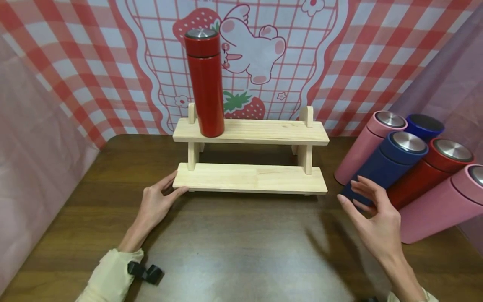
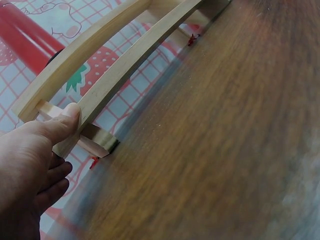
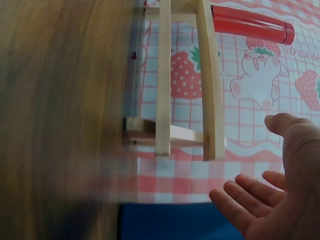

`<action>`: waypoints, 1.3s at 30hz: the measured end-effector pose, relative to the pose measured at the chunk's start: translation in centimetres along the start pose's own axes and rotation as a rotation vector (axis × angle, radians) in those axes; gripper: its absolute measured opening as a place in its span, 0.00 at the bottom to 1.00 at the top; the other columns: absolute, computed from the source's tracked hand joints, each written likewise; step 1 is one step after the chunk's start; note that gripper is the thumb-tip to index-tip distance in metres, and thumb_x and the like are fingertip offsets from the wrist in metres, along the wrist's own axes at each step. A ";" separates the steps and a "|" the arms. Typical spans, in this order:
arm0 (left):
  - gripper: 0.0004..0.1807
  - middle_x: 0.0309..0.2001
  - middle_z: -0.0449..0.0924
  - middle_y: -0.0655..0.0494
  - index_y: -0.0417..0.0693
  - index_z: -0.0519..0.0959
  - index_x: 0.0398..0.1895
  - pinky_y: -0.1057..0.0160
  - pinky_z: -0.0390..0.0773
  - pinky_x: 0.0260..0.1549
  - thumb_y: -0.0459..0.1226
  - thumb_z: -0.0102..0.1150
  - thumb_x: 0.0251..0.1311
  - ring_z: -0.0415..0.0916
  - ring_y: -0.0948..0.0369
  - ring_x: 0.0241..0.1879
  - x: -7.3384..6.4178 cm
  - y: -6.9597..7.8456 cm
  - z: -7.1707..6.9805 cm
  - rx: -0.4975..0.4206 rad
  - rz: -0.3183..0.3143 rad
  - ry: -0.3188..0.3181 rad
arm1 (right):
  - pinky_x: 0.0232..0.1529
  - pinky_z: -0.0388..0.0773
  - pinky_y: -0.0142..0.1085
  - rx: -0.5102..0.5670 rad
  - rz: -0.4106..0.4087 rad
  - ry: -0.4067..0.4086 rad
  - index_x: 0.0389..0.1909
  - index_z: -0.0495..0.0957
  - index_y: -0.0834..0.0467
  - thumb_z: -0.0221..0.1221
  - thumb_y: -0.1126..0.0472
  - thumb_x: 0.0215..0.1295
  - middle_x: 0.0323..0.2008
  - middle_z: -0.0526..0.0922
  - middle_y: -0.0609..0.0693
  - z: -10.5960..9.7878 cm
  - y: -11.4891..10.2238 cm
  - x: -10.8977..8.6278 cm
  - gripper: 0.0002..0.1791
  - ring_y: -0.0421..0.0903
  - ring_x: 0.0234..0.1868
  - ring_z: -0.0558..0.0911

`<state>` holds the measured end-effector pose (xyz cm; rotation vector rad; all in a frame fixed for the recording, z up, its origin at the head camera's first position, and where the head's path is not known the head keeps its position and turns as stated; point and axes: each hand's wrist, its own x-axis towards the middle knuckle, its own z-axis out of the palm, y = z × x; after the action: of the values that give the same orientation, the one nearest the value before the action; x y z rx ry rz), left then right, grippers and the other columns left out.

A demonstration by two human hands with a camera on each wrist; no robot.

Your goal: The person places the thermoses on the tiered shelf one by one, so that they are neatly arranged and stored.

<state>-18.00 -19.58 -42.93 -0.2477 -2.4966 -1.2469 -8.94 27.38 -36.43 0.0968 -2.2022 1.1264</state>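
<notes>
A two-tier wooden shelf [image 1: 249, 178] stands on the table, and one red thermos bottle [image 1: 206, 90] is upright on the left of its top tier. My left hand [image 1: 156, 201] pinches the left end of the lower tier; in the left wrist view the thumb [image 2: 70, 112] lies on its front edge. The right hand [image 1: 377, 218] holds nothing. Its fingers are spread and slightly bent, in front of a blue thermos bottle [image 1: 394, 157]; whether they touch it cannot be told. In the right wrist view part of that blue bottle [image 3: 175, 220] shows below the fingers.
Around the blue bottle at the right stand a pink bottle [image 1: 367, 142], a darker blue one [image 1: 424, 126], a red one [image 1: 419, 176] and a nearer pink one [image 1: 441, 209]. A checked strawberry cloth [image 1: 124, 75] hangs behind the brown wooden table [image 1: 226, 251].
</notes>
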 end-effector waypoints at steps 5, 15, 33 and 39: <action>0.33 0.58 0.80 0.35 0.31 0.76 0.67 0.44 0.81 0.52 0.39 0.74 0.63 0.80 0.44 0.57 0.0 0.0 -0.1 -0.001 -0.001 -0.003 | 0.47 0.77 0.19 -0.008 -0.007 0.029 0.66 0.75 0.66 0.71 0.82 0.53 0.51 0.84 0.41 -0.9 0.4 -0.3 0.37 0.33 0.52 0.82; 0.33 0.58 0.81 0.36 0.32 0.75 0.67 0.44 0.81 0.52 0.40 0.74 0.63 0.80 0.45 0.58 -0.1 -0.1 -0.1 -0.007 -0.008 -0.008 | 0.44 0.77 0.17 -0.039 0.018 0.128 0.62 0.76 0.70 0.70 0.79 0.55 0.46 0.84 0.36 -2.5 1.5 -0.3 0.31 0.32 0.46 0.84; 0.33 0.58 0.81 0.38 0.33 0.76 0.67 0.46 0.81 0.51 0.40 0.74 0.63 0.81 0.47 0.57 -0.1 0.0 0.0 -0.026 -0.016 -0.004 | 0.44 0.77 0.18 -0.055 0.152 0.205 0.63 0.76 0.65 0.72 0.74 0.57 0.44 0.83 0.37 -3.3 3.0 0.5 0.31 0.30 0.43 0.83; 0.33 0.59 0.81 0.38 0.33 0.76 0.68 0.46 0.81 0.52 0.40 0.74 0.63 0.80 0.47 0.58 0.0 0.0 -0.1 -0.019 -0.024 -0.011 | 0.43 0.76 0.17 -0.053 0.202 0.194 0.65 0.75 0.61 0.72 0.72 0.58 0.45 0.81 0.36 -3.1 3.5 0.8 0.33 0.30 0.44 0.83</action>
<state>-18.01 -19.62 -42.90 -0.2312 -2.5051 -1.2828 -9.18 32.11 -37.07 -0.2531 -2.1002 1.1331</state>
